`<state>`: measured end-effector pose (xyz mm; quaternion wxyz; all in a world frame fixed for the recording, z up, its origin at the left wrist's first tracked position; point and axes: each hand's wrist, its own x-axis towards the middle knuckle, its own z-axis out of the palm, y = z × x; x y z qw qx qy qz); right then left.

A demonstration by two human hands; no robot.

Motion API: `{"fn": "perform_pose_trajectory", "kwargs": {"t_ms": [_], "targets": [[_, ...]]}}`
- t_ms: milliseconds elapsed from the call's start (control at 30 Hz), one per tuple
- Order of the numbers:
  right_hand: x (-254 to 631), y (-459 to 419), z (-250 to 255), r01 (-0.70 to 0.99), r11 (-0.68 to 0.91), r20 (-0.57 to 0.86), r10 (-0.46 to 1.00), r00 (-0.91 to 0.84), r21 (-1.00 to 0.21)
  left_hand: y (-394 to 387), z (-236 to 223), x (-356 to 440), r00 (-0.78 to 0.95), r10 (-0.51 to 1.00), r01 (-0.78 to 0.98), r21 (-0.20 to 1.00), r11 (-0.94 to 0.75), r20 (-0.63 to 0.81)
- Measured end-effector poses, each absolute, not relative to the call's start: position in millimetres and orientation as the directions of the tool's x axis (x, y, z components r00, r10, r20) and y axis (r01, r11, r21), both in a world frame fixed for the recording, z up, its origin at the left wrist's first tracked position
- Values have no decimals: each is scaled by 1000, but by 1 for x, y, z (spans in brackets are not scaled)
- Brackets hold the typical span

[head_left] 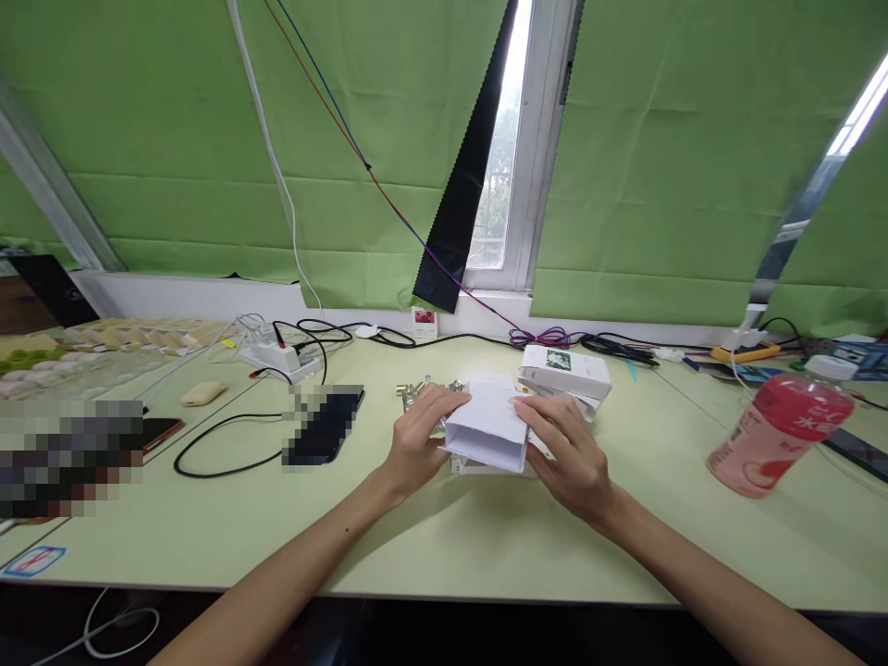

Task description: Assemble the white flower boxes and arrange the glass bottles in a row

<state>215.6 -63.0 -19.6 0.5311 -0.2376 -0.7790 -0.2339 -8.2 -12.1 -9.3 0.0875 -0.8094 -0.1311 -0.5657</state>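
A small white cardboard box (488, 416) is held between my two hands, its near end open and facing me. My left hand (421, 439) grips the box's left side, thumb near the top edge. On the right side, my right hand (570, 455) has its fingers bent around the box, the fingertips at its upper edge. Beneath it, more white packaging (478, 465) shows in part. Just behind my left hand lie small brass-coloured metal pieces (409, 393), partly covered. Behind my right hand sit white boxes (565, 370), the top one with a green picture.
On the left are a dark phone (326, 425), a black cable (208, 474), a power strip (277, 359) and a cream-coloured oval object (203, 394). A pink-labelled bottle (781, 430) stands at right. Cable coils (541, 339) run along the table's back edge under green blinds.
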Motion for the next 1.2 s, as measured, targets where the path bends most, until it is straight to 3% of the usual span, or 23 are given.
{"fn": "perform_pose_trajectory", "kwargs": {"t_ms": [133, 233, 400, 533, 633, 867, 1200], "targets": [[214, -65, -17, 628, 774, 951, 126, -281, 83, -13, -10, -8, 304, 136, 322, 32, -946, 943], [213, -66, -16, 617, 787, 968, 153, -197, 2, -13, -11, -7, 283, 223, 323, 126, -938, 933], [208, -69, -18, 477, 794, 920, 379, 97, -377, -15, -14, -5, 213, 481, 301, 411, -860, 850], [201, -73, -10, 172, 659, 674, 667, 319, -733, -17, -16, -4, 207, 608, 243, 562, -791, 766], [197, -76, -1, 35, 550, 527, 777, 345, -834, -18, -16, -3, 229, 630, 175, 605, -777, 742], [197, -73, -1, -169, 410, 365, 898, 244, -896, -25, -11, 1, 262, 618, 32, 633, -773, 741], [193, -74, 2, -288, 301, 265, 951, 158, -909, -23, -10, 0, 317, 619, -51, 665, -746, 719]]}}
